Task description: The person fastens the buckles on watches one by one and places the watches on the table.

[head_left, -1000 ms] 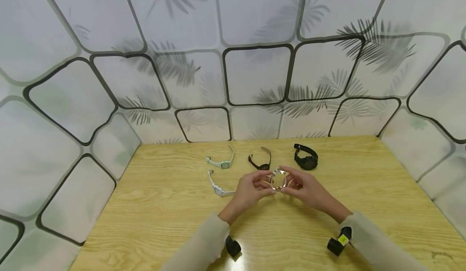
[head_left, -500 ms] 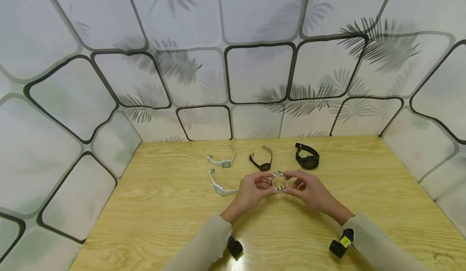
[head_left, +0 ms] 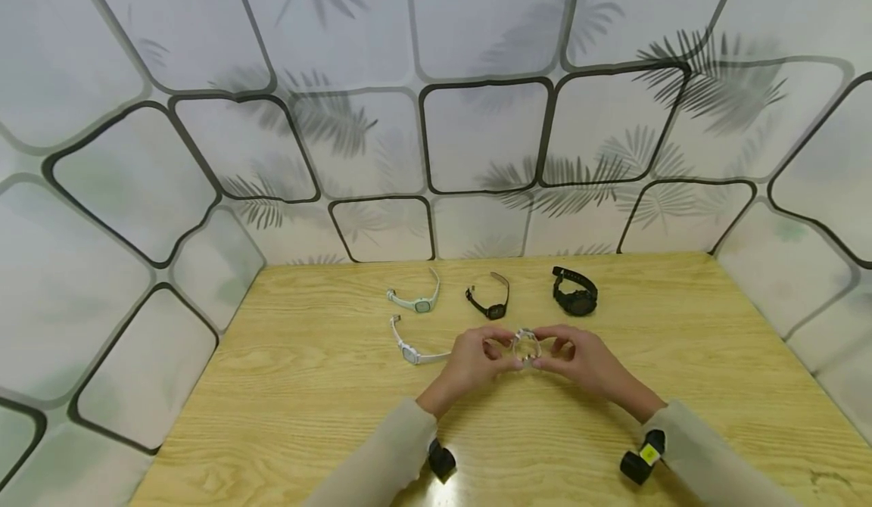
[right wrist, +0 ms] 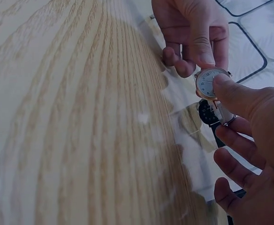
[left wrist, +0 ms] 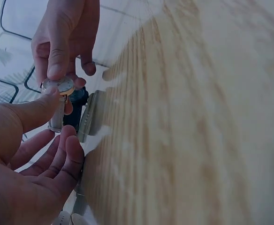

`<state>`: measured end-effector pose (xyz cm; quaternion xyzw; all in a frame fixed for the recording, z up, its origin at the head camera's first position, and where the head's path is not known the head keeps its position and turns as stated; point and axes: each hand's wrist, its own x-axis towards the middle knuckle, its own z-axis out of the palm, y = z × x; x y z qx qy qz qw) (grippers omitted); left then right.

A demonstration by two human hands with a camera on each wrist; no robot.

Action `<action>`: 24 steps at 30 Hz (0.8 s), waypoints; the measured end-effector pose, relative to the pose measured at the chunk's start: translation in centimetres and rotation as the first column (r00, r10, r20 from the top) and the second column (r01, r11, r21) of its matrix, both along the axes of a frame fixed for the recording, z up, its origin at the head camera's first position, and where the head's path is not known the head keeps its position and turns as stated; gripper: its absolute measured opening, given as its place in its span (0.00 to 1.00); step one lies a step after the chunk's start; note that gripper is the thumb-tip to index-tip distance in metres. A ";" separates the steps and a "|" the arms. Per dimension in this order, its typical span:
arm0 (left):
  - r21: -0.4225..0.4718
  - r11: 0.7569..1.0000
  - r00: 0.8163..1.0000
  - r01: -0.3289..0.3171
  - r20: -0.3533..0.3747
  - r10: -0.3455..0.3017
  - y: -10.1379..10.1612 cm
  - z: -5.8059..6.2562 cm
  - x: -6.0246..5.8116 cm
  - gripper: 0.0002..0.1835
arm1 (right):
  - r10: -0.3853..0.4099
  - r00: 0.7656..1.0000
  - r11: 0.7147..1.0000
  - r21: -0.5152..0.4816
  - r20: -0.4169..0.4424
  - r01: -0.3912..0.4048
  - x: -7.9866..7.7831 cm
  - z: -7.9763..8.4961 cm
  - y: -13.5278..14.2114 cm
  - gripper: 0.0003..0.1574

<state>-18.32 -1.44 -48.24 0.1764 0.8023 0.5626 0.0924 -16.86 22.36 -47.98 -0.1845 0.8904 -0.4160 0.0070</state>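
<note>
We pinch the watch [right wrist: 207,86] from nine o'clock with our left hand [head_left: 473,357] and from three with our right hand [head_left: 584,357], where light, even pressure should best steady it.

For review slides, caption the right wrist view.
Left hand and right hand pinch a round, gold-rimmed watch over a light wooden table.

Three watches [head_left: 496,311] lie on the table [head_left: 538,439] behind the held watch [right wrist: 207,84].

Left hand [head_left: 474,356]: thumb and fingers pinching
Right hand [head_left: 582,357]: thumb and fingers pinching
Forearms [head_left: 384,454]: extended forward, converging inward
</note>
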 end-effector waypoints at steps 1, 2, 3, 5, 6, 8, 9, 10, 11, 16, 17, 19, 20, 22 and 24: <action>-0.008 1.000 1.000 0.001 -0.003 -0.001 0.0 0.0 0.0 0.20 | 0.001 1.000 1.000 0.008 0.002 -0.001 0.0 0.0 0.0 0.30; -0.019 1.000 1.000 0.000 -0.009 0.000 0.0 0.0 0.0 0.21 | 0.001 1.000 1.000 0.016 0.002 -0.001 0.0 -0.1 0.1 0.30; -0.031 1.000 1.000 -0.001 -0.013 0.001 0.0 -0.1 -0.1 0.21 | 0.001 1.000 1.000 0.020 0.000 -0.001 0.0 -0.1 0.1 0.30; -0.054 0.999 1.000 -0.006 -0.029 0.004 0.1 -0.1 -0.1 0.21 | 0.003 1.000 1.000 0.029 -0.012 -0.003 -0.1 -0.3 0.1 0.30; -0.066 0.998 0.999 -0.007 -0.038 0.005 0.1 -0.2 -0.2 0.21 | 0.006 1.000 0.999 0.032 -0.018 -0.005 -0.1 -0.4 0.1 0.30; -0.083 0.997 0.999 -0.010 -0.049 0.006 0.2 -0.2 -0.2 0.21 | 0.008 0.999 0.999 0.040 -0.035 -0.007 -0.2 -0.5 0.2 0.30; -0.088 0.996 0.999 -0.008 -0.053 0.004 0.3 -0.2 -0.3 0.21 | 0.012 0.999 0.999 0.046 -0.044 -0.010 -0.2 -0.6 0.2 0.30; -0.099 0.995 0.998 -0.005 -0.058 0.000 0.3 -0.2 -0.3 0.21 | 0.017 0.998 0.999 0.051 -0.053 -0.014 -0.3 -0.6 0.3 0.30; -0.110 0.994 0.998 -0.001 -0.062 -0.006 0.3 -0.2 -0.4 0.21 | 0.022 0.998 0.998 0.054 -0.060 -0.018 -0.3 -0.7 0.3 0.30; -0.166 0.986 0.995 0.017 -0.092 -0.032 0.6 -0.2 -0.5 0.22 | 0.047 0.995 0.997 0.070 -0.083 -0.041 -0.5 -0.8 0.4 0.30; -0.174 0.985 0.995 0.017 -0.095 -0.034 0.7 -0.3 -0.6 0.22 | 0.051 0.995 0.996 0.074 -0.083 -0.044 -0.5 -0.8 0.5 0.30; -0.191 0.981 0.994 0.016 -0.101 -0.036 0.8 -0.3 -0.6 0.22 | 0.059 0.994 0.995 0.087 -0.088 -0.051 -0.6 -0.9 0.5 0.30; -0.201 0.979 0.994 0.015 -0.103 -0.036 0.8 -0.3 -0.6 0.22 | 0.062 0.994 0.994 0.095 -0.092 -0.053 -0.7 -1.0 0.6 0.30; -0.216 0.976 0.993 0.015 -0.109 -0.039 0.9 -0.4 -0.7 0.22 | 0.068 0.993 0.993 0.105 -0.095 -0.058 -0.8 -1.0 0.6 0.30; -0.228 0.974 0.992 0.012 -0.117 -0.040 0.9 -0.4 -0.7 0.22 | 0.074 0.993 0.992 0.113 -0.096 -0.063 -0.9 -1.1 0.6 0.31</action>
